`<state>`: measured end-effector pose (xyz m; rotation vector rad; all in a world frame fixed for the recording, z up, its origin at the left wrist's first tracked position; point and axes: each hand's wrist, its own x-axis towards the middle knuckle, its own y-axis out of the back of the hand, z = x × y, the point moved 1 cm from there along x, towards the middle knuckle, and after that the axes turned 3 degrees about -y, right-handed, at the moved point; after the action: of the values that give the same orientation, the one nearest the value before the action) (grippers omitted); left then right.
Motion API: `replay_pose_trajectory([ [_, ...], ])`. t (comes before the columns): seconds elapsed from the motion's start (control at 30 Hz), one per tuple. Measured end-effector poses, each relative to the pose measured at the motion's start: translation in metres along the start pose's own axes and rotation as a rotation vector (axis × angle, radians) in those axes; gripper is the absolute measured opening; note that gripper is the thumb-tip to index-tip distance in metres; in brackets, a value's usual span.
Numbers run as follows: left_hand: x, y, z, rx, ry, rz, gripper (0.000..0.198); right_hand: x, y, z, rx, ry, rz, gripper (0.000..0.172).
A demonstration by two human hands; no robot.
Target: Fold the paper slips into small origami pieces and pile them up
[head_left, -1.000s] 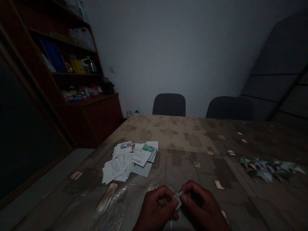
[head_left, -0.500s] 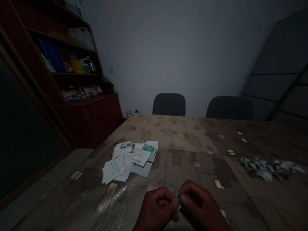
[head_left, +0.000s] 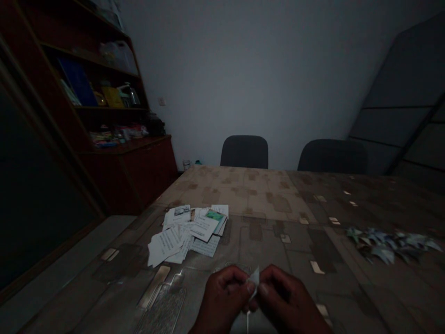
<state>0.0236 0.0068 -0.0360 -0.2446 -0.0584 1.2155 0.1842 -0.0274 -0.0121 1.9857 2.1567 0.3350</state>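
Grip on both sides is a thumb-and-forefinger pinch, closed on the same small folded paper piece [head_left: 254, 278]. Left hand [head_left: 224, 301] and right hand [head_left: 288, 304] meet at the near edge of the tabletop [head_left: 264, 204], fingertips nearly touching, with the paper standing up between them, just above the surface.

Handling, my read: very light, thin, holds a crease but crumples or tears if squeezed hard. Not slippery, dry paper against skin. Best held at the folded edges or corners with fingertips only, light pressure; the doubled layers there look stiffer than the open flaps. Room is dim, so fine detail of the folds is hard to make out.

Loose stack of printed paper slips [head_left: 187, 232] lies to the left, well apart from the hands. Pile of small folded paper shapes [head_left: 389, 243] sits far right.
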Motion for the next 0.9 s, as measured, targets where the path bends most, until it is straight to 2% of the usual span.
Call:
replay_pose_trajectory([
  [0.17,-0.002,-0.002,0.0,-0.015,0.012,0.006,0.051,-0.002,-0.001,-0.002,-0.086,0.023,0.027,0.022],
  [0.4,-0.004,-0.003,0.006,0.013,0.008,0.003,0.048,-0.003,-0.002,-0.007,-0.078,0.124,0.057,0.022],
  [0.6,-0.007,-0.006,0.013,0.049,0.018,0.021,0.039,-0.001,-0.003,-0.003,-0.01,0.028,0.032,0.022],
  [0.8,-0.009,-0.009,0.018,0.069,0.007,0.025,0.039,-0.001,-0.006,0.003,0.108,0.039,0.025,0.03],
  [0.9,-0.009,-0.009,0.017,0.069,0.004,0.022,0.041,-0.001,-0.005,0.002,0.094,0.016,0.018,0.03],
])
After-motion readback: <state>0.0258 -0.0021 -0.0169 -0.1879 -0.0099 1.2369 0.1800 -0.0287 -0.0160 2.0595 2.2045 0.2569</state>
